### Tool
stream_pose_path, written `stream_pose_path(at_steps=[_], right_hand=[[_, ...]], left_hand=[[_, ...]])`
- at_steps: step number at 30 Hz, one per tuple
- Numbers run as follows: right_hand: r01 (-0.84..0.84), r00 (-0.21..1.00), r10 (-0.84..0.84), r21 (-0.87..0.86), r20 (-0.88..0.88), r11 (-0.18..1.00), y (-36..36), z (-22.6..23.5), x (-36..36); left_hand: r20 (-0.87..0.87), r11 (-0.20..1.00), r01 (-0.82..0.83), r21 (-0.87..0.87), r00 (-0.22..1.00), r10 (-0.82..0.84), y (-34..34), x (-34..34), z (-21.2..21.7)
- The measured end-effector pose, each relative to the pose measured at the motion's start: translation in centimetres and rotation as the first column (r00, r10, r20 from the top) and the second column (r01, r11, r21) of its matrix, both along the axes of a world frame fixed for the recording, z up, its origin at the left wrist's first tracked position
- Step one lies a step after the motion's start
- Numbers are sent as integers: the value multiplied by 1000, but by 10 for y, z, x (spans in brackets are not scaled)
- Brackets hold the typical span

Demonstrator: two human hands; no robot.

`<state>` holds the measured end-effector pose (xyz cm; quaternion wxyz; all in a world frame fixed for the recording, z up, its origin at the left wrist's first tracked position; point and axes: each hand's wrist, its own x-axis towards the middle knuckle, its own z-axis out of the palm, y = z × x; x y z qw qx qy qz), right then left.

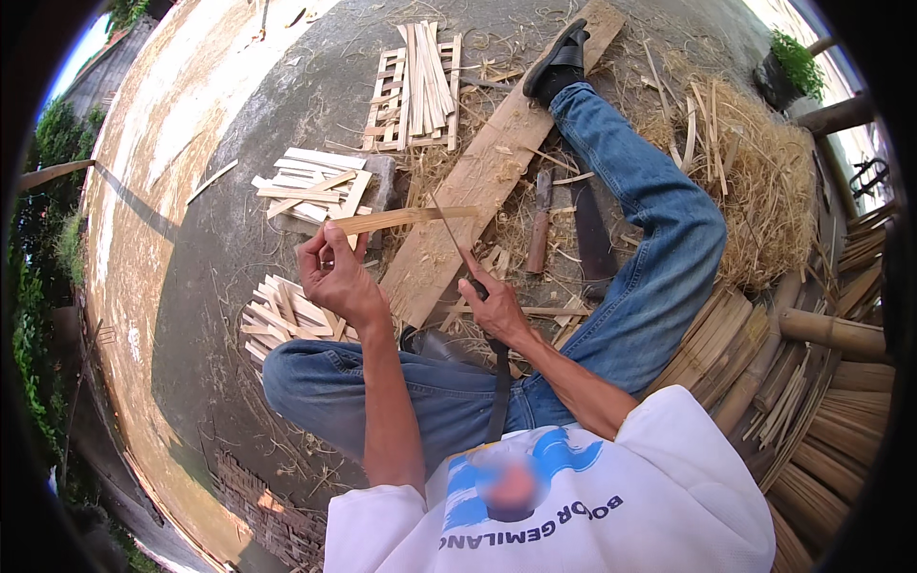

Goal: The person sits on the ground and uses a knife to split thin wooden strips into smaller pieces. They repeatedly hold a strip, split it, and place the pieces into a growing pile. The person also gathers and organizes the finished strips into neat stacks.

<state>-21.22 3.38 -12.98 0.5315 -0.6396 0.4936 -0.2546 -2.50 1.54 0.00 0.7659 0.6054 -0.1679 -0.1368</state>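
My left hand [344,277] pinches one end of a flat bamboo strip [401,219], which reaches to the right over a wooden plank [492,153]. In my right hand [497,307] is a knife [449,232] with a thin blade, its dark handle wrapped by my fingers. The blade crosses the strip near its far end; whether it bites into the bamboo I cannot tell. The plank runs slantwise from my lap toward my outstretched foot, with shavings scattered on it.
Cut strips lie in piles at the left [310,186] and beside my knee [287,310]. More strips rest on a slatted wooden rack [375,105]. A wood-handled tool [540,224] lies right of the plank. Shavings [764,181] heap beyond my leg; split bamboo [716,334] lies at the right.
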Motion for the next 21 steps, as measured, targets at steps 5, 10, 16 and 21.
stream_pose_path(at_steps=[5,10,16,21], right_hand=[[134,988,-108,279,-107,951,-9,-20,-14],[71,994,-59,119,-97,990,7,-23,-8],[49,998,-39,210,-51,976,-2,11,-8],[-125,977,121,9,178,992,8,100,31]], left_hand=[[-6,1000,-13,23,1000,13,0,6,-2],[-3,1000,-23,8,1000,23,-2,5,1],[-35,988,152,4,988,-151,-7,0,3],[55,991,133,13,989,-134,1,-5,3]])
